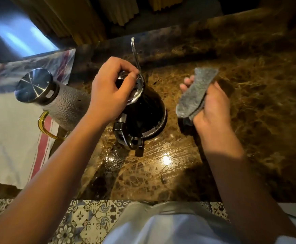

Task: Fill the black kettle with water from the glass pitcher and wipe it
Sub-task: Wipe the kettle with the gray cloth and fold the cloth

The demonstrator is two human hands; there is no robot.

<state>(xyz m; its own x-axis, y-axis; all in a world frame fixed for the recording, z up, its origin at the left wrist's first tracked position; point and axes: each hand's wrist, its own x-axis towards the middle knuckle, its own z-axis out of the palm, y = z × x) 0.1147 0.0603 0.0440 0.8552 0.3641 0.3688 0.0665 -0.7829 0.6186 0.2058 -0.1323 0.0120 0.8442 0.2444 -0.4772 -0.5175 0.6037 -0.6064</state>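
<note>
Kettle: the black kettle (143, 111) stands on the brown marbled tabletop (249, 95) near the middle of the view, its handle (121, 132) at 6 o'clock toward the person and its lid end at 12 o'clock.
Kettle lid: the shiny metal lid (134, 88) sits at the top of the kettle, tilted; whether it is fully seated cannot be told.
Left hand: the left hand (108, 90) is over the kettle's top from 9 o'clock, fingers curled around the lid, gripping it.
Right hand: the right hand (212, 104) is at 3 o'clock of the kettle, apart from it, fingers and thumb closed around a grey cloth (194, 95).
Cloth: folded into a long strip, it sticks out of the right hand toward 12 o'clock and hangs a little at 6 o'clock; it does not touch the kettle.
Pitcher: the glass pitcher (66, 106), with dimpled walls, a steel lid (33, 84) and an amber handle (44, 125), stands at 9 o'clock of the kettle, just beside the left forearm.
Towel: a pale towel with a red stripe (11, 143) lies under the pitcher at the tabletop's 9 o'clock side.
Thin rod: a slim clear rod (134, 53) rises at 12 o'clock of the kettle, behind the left hand's fingers; what it is cannot be told.
Tabletop surface: wet streaks and droplets (115, 155) glint at 6 o'clock of the kettle.
Floor: patterned tiles (83, 219) show below the tabletop's near edge.
</note>
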